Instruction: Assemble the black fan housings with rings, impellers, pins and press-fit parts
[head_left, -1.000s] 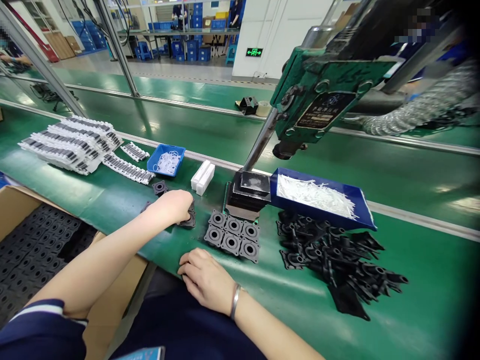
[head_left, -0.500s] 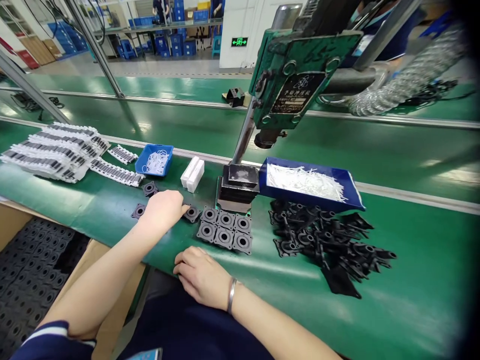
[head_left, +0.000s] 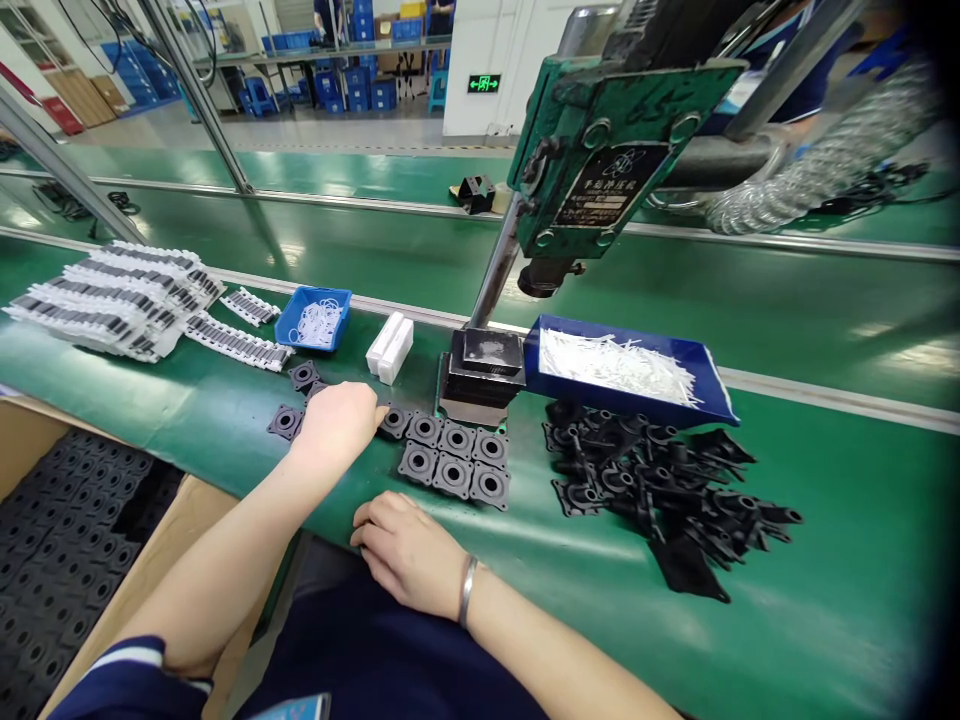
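My left hand [head_left: 339, 421] rests knuckles-up on the green belt [head_left: 225, 420], fingers curled, its fingertips touching a square black part [head_left: 394, 421] at the left end of a group of square black parts [head_left: 454, 457] laid in rows. Two more loose black parts [head_left: 287, 421] [head_left: 304, 375] lie just left of the hand. My right hand [head_left: 409, 551], with a metal bracelet at the wrist, lies at the belt's near edge with fingers curled under and nothing visible in it.
A green press [head_left: 600, 150] stands over a black block [head_left: 484, 368]. A dark blue tray of white strips [head_left: 622, 375] and a heap of black moulded parts [head_left: 660, 490] lie right. A small blue bin [head_left: 315, 320], white blocks [head_left: 390, 348], packed strips [head_left: 112, 295] and a carton [head_left: 60, 540] sit left.
My left hand has slid a black part rightwards until it sits against the rows of square parts. The right hand has stayed where it was.
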